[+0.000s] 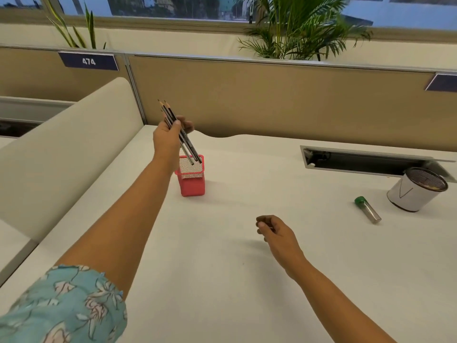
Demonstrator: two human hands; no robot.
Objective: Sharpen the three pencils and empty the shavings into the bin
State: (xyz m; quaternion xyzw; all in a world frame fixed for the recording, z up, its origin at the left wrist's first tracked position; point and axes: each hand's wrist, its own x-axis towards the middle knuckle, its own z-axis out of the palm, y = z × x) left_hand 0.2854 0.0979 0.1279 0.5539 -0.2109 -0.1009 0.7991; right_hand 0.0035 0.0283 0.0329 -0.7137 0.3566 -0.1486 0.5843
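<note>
My left hand (168, 136) grips a bundle of dark pencils (188, 147) near their middle, points up, tilted. Their lower ends sit at the mouth of a red mesh pencil holder (192, 185) standing on the white desk. A green-capped tube sharpener (367, 209) lies on its side at the right. Beside it stands a small white bin (415, 194) with a dark rim, shavings showing inside. My right hand (274, 231) hovers over the middle of the desk with fingers loosely curled, holding nothing.
The white desk (235, 256) is bounded by a tan partition (272, 100) at the back and a beige divider (69, 154) on the left. An open cable slot (366, 162) lies at the back right. Plants stand behind the partition.
</note>
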